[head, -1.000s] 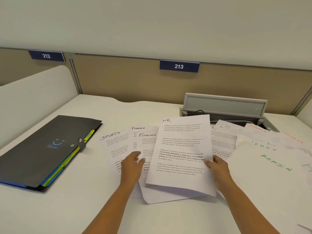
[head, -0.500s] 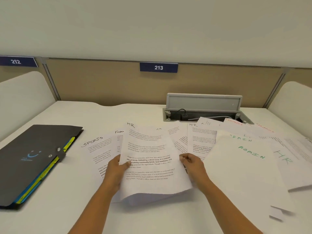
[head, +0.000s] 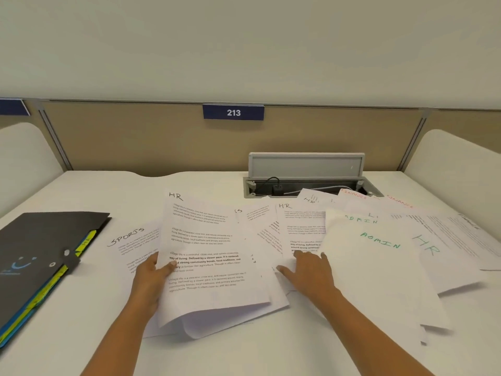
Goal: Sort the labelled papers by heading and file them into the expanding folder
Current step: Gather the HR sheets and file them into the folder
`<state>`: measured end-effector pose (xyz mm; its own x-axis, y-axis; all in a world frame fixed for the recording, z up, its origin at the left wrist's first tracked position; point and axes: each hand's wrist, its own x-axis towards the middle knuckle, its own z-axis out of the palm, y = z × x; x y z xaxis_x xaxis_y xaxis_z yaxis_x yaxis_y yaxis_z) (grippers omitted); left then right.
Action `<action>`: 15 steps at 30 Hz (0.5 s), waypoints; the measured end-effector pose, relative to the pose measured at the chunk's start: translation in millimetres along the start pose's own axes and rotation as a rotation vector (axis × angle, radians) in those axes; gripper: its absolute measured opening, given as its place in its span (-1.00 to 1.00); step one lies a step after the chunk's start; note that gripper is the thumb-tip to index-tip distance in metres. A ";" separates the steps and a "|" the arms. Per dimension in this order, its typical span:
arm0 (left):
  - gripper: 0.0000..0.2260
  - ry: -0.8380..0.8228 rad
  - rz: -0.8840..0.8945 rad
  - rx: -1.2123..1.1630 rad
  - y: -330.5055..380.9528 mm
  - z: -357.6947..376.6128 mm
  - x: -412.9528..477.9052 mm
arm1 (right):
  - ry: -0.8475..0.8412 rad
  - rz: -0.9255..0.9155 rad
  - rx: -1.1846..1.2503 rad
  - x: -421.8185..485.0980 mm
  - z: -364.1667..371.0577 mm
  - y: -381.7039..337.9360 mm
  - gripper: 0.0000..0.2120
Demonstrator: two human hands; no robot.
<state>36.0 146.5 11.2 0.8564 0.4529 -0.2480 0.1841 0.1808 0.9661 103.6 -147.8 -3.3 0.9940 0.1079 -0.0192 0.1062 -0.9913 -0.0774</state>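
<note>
The left hand (head: 151, 278) pinches the left edge of the HR sheet (head: 208, 240), thumb on top and fingers beneath, and the sheet's lower end curls up off the white counter (head: 244, 354). At its three o'clock the right hand (head: 309, 275) lies flat, fingers straight and spread, resting on loose overlapping papers and gripping nothing. A SPORTS sheet (head: 130, 240) shows at eleven o'clock of the left hand, and a green ADMIN sheet (head: 379, 267) lies just beside the right hand at three o'clock. The dark expanding folder (head: 40, 253) rests at nine o'clock, flap down, coloured tabs showing
</note>
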 end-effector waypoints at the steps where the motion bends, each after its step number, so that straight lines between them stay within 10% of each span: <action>1: -0.77 -0.004 0.001 0.001 0.5 1.5 0.3 | 0.012 0.001 0.015 -0.2 -1.2 0.1 -0.41; 15: -0.78 -0.022 -0.026 -0.012 -4.2 14.5 7.1 | 0.171 0.037 0.045 4.1 -5.3 -17.5 -0.57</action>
<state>48.3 136.3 6.4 0.8618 0.4287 -0.2712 0.2006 0.2032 0.9584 106.0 -130.4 3.3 0.9877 0.0536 0.1469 0.0722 -0.9896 -0.1242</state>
